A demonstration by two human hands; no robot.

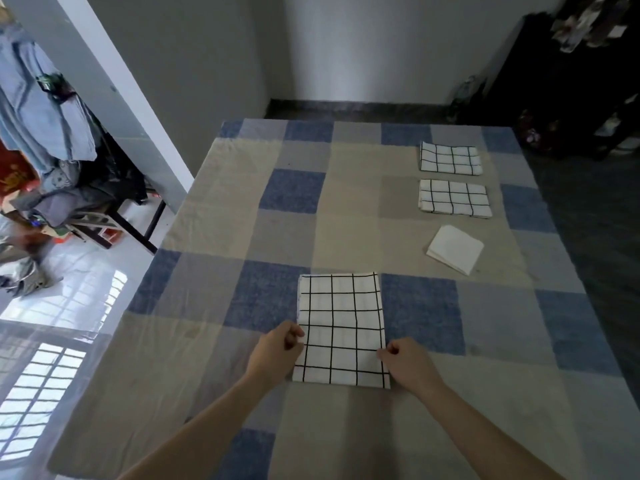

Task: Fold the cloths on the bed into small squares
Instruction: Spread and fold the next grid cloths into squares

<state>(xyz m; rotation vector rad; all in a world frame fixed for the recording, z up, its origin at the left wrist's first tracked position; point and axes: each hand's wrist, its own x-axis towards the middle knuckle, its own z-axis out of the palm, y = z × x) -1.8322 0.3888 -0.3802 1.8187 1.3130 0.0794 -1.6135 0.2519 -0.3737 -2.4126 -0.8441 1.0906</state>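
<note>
The checked cloth (341,329), pinched at its side edges by the curled fingers of the left hand (277,351) and right hand (408,365), lies flat near the bed's (207,306) near edge, looking thin, light and limp, best taken by the near corners for the next fold.

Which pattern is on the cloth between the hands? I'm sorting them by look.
White with a black grid of thin lines, on the cloth; the head view shows it clearly.

A home bedroom; checked bed (242,202); clothes heaped on chair (114,216).
</note>
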